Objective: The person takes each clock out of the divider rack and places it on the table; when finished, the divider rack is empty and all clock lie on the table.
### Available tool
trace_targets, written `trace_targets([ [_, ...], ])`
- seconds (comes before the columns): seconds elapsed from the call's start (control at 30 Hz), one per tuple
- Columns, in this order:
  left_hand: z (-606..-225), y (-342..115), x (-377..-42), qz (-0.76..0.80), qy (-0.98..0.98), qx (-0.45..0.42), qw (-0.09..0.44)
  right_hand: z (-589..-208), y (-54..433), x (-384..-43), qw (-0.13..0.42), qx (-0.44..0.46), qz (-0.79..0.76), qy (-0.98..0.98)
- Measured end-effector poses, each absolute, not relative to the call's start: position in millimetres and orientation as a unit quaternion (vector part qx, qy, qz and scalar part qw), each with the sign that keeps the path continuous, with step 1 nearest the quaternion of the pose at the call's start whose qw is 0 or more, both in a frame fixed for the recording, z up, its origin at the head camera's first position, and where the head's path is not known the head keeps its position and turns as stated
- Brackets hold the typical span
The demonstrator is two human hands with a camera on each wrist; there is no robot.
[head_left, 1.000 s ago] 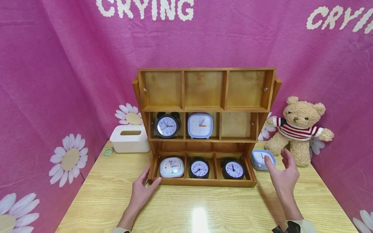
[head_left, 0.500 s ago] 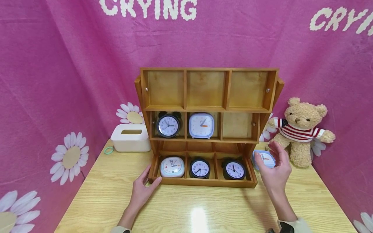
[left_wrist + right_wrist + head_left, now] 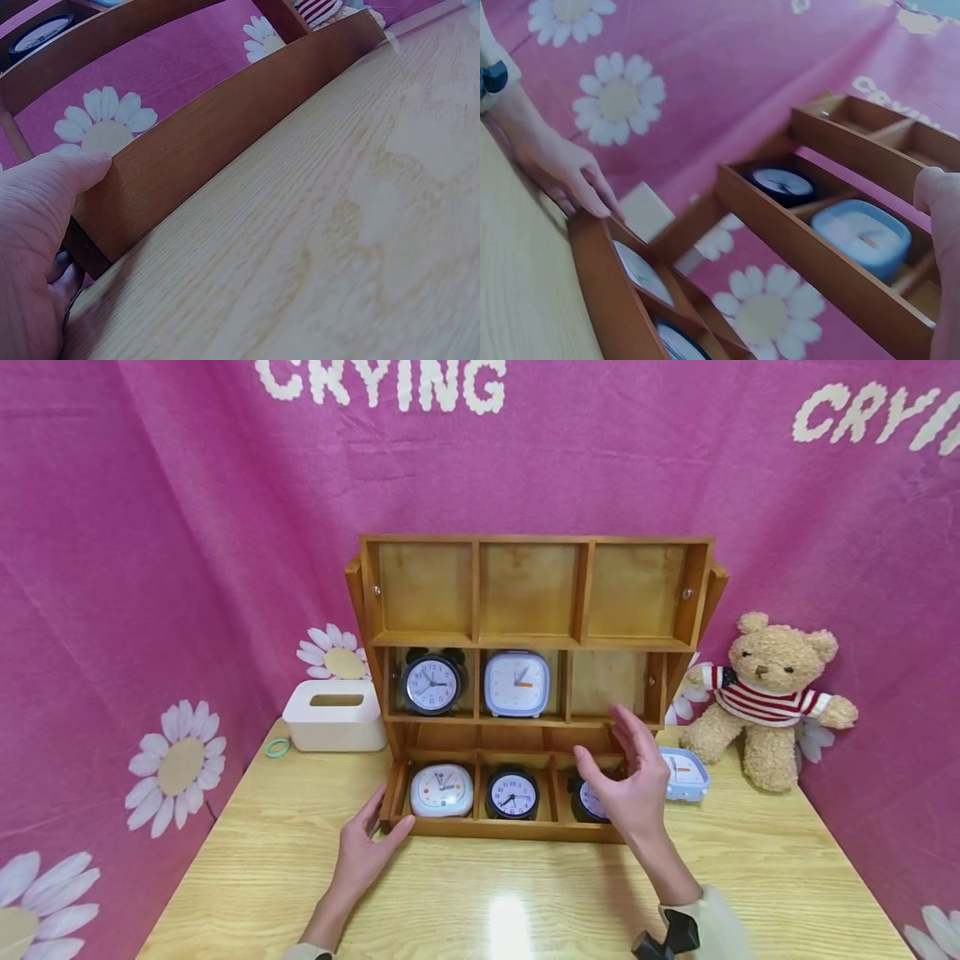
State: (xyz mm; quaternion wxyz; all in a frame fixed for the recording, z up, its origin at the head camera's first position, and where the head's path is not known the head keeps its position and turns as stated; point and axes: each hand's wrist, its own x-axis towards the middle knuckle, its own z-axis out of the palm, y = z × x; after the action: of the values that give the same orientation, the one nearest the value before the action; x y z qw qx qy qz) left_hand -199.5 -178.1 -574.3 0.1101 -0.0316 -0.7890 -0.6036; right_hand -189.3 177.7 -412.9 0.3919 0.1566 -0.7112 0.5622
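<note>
My left hand (image 3: 366,852) grips the lower left corner of a wooden three-tier shelf (image 3: 525,832), thumb on its front board and fingers along the side. Raised before the shelf's lower right, my right hand (image 3: 633,781) holds nothing, its thumb and fingers apart. It partly covers a black round alarm clock (image 3: 588,802) in the bottom right compartment. Beside it in the bottom row are another black clock (image 3: 513,794) and a white rounded clock (image 3: 442,791). The middle row holds a black twin-bell clock (image 3: 431,684) and a light blue square clock (image 3: 517,683).
A blue clock (image 3: 686,774) lies on the table right of the shelf, partly behind my right hand. A teddy bear (image 3: 768,702) in a striped top sits behind it. On the left are a white tissue box (image 3: 335,727) and a green ring (image 3: 277,748).
My right hand has moved left, away from the blue clock on the table, to in front of the shelf's bottom right compartment. The left hand keeps its place on the corner.
</note>
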Motion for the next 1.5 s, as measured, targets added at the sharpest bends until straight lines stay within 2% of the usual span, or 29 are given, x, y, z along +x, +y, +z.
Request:
trace_targets([
  [0.47,-573.3,-178.6,-198.9,-0.602,-0.790,-0.038,0.109,-430.6,135.1,-241.4,0.371,0.209,0.496,-0.756],
  [0.73,-572.6,-179.0,-198.2,-0.609,-0.785,-0.038,0.109,-426.6,123.5,-263.4,0.373,0.189,0.433,-0.798],
  [1.0,-573.9,-178.9,-199.5,-0.604,-0.788,-0.033,0.111,-426.9,114.3,-273.1,0.344,0.162,0.411,-0.828],
  [1.27,-573.1,-178.2,-202.0,-0.601,-0.790,-0.035,0.114,-426.7,105.3,-279.0,0.376,0.134,0.376,-0.836],
  [1.5,-574.0,-178.8,-199.6,-0.606,-0.786,-0.035,0.117,-428.7,99.6,-278.5,0.375,0.103,0.378,-0.841],
])
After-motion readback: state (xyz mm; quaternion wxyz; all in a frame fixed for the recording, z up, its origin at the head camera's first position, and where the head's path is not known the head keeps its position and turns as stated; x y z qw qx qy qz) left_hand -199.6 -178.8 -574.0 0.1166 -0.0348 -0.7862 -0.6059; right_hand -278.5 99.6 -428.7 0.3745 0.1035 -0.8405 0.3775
